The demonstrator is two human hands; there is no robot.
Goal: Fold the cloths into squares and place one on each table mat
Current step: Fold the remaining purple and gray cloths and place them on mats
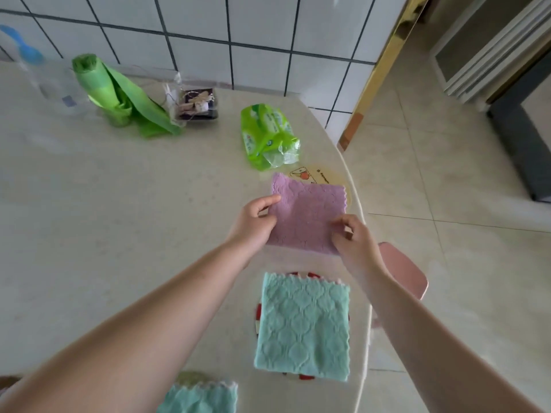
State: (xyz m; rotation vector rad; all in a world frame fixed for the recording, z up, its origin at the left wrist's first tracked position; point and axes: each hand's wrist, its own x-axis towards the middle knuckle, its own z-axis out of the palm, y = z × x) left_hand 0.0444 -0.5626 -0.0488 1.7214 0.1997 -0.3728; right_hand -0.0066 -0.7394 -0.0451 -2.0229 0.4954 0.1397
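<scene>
1. Far left: clear bottle [56,84], green bag roll [119,96], dark box [196,107], one each.
2. Cloths: 3 total. Teal cloth [199,396] at the bottom edge, second teal cloth [302,326] folded on the red-and-white mat [258,312].
3. Left hand [253,223] pinches the purple cloth [307,216]'s left edge.
4. Right hand [354,236] pinches its near right corner; the cloth partly overlaps the yellow mat [323,172].
5. Green packet [268,135] behind, pink chair [402,268] beside the table [119,204].

Green bag roll [103,84] beside tissue pack [268,135].
</scene>
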